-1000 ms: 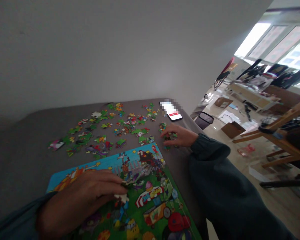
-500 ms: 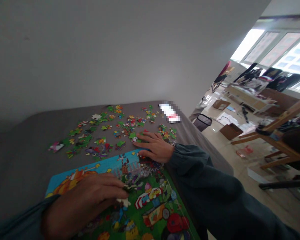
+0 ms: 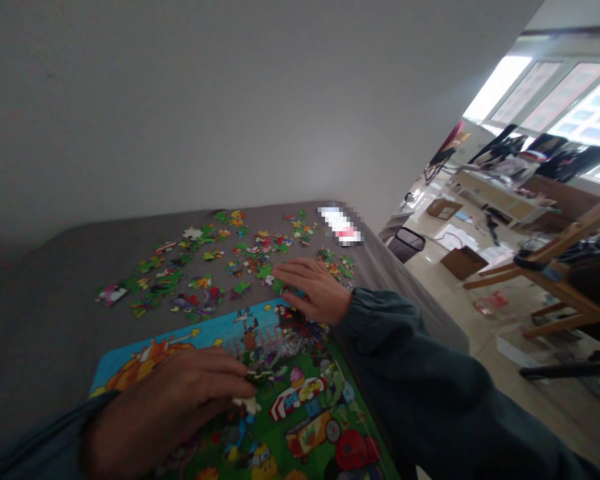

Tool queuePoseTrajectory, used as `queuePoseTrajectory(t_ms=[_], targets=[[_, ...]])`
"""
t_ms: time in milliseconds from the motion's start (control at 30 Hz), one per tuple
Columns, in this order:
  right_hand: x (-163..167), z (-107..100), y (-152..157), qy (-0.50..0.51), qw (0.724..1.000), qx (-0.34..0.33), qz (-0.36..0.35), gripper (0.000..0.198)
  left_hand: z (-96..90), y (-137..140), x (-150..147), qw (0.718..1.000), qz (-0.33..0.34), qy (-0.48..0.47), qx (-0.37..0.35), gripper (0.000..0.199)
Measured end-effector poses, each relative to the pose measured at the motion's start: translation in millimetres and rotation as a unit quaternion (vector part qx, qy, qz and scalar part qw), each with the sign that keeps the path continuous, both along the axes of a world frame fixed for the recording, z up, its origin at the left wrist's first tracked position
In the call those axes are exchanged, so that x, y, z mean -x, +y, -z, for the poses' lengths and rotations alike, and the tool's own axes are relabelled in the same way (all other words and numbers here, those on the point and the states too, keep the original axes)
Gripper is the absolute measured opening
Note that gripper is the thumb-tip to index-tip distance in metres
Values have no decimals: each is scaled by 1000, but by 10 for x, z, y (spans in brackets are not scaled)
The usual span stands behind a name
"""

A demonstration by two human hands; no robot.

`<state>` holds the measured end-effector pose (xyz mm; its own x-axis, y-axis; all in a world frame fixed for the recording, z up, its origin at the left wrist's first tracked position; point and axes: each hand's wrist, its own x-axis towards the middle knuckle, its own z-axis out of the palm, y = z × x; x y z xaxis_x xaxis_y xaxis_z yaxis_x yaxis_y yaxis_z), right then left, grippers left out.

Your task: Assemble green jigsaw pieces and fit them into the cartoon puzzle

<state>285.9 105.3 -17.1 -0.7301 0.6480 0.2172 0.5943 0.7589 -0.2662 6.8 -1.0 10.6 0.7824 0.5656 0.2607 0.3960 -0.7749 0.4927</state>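
A colourful cartoon puzzle board (image 3: pixel 300 380) with a blue top edge lies in front of me. Over its left part, my left hand (image 3: pixel 180 393) is closed on puzzle pieces (image 3: pixel 250 404), whose pale edges stick out at the fingertips. How many it holds I cannot tell. My right hand (image 3: pixel 316 290) rests palm down just beyond the board's upper right edge, its fingers stretched out over loose puzzle pieces. What lies under the palm is hidden. A green and white piece (image 3: pixel 266 275) lies just left of its fingertips.
Several loose puzzle pieces (image 3: pixel 173 275) are scattered over the grey cloth-covered table (image 3: pixel 65 280) beyond the board. A blurred-out phone-like bright screen (image 3: pixel 340 225) lies near the back right. A wall rises behind. To the right are a wooden chair (image 3: pixel 555 253) and cardboard boxes (image 3: pixel 463 263) on the floor.
My right hand has shifted slightly right, and its thumb has come off the board's upper edge, uncovering a dark figure printed there. The left hand stays in place with its pieces.
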Motion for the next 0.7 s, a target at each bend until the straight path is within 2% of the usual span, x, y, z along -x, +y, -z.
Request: queuePoseTrajectory(t_ms=[167, 333, 467, 700], targets=[[8, 38, 42, -49, 999, 0, 6, 45, -11, -5, -9, 1000, -6, -3, -5, 25], [-28, -16, 29, -28, 999, -11, 23, 41, -37, -29, -28, 1000, -16, -11, -7, 26], [-33, 43, 79, -4, 998, -20, 54, 42, -44, -37, -18, 1000, -10, 0, -6, 27], [-71, 74, 123, 3, 999, -8, 40, 32, -51, -41, -29, 1000, -10, 4, -8, 30]])
